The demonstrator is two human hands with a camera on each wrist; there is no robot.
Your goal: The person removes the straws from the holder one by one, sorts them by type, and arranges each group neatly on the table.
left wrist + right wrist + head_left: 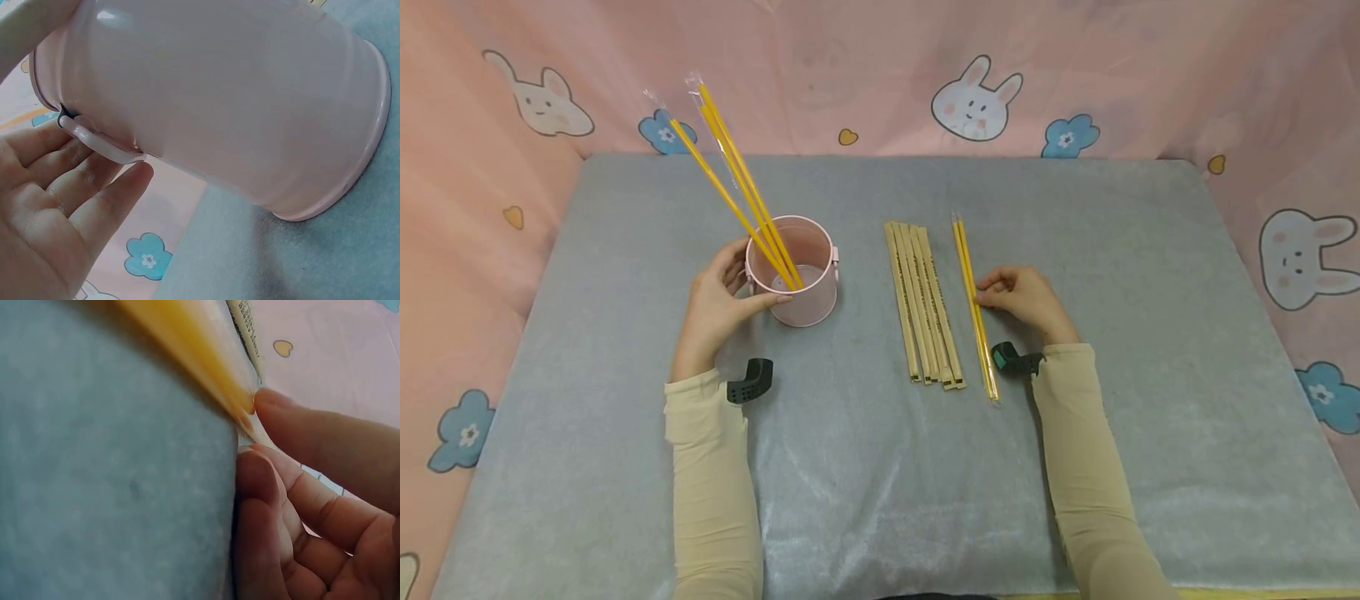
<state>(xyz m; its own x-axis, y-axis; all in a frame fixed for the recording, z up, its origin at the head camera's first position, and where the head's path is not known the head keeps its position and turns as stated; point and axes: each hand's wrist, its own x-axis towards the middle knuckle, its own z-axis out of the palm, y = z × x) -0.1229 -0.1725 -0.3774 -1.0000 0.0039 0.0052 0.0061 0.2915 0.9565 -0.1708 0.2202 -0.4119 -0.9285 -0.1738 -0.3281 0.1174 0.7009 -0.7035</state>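
Observation:
My left hand [715, 292] holds a pink bucket [811, 310] by its side, thumb over the near rim and fingers on the outer wall by the handle. Three wrapped yellow straws [713, 177] lean out of the bucket toward the back left. Over at the right, my right hand [1024, 296] pinches a pair of yellow straws [971, 267] in clear wrappers near their middle. In the right wrist view, the thumb [300, 422] and fingertips meet at the wrapper's edge.
Between the bucket and the right hand lie several tan paper-wrapped sticks [922, 308], side by side. A grey cloth [865, 467] covers the table. Behind and at the sides hangs a pink curtain [895, 75] with rabbits and flowers.

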